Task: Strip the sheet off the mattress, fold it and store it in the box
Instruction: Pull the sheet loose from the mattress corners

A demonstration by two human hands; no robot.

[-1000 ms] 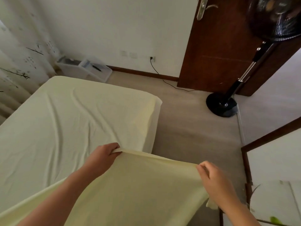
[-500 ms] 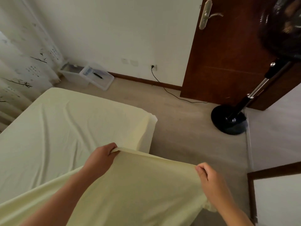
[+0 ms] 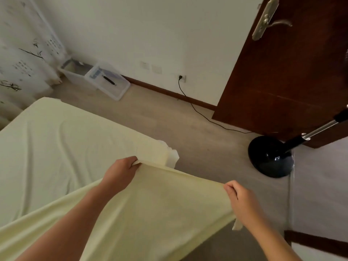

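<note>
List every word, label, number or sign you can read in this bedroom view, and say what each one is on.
No text can be read here.
Curtain: dark printed marks, perhaps writing, too blurred to read.
Box lid: a blue label, too small to read.
Sheet, door and fan: no markings show.

We count two hands, left hand (image 3: 120,174) and right hand (image 3: 241,200); one sheet (image 3: 150,213); one mattress (image 3: 173,156); one box (image 3: 75,73) and one lid (image 3: 113,87) at upper left; one fan (image 3: 271,159), one door (image 3: 291,81), one cable (image 3: 197,112).

Two bare forearms (image 3: 75,221), left hand (image 3: 120,174), right hand (image 3: 240,201)
</note>
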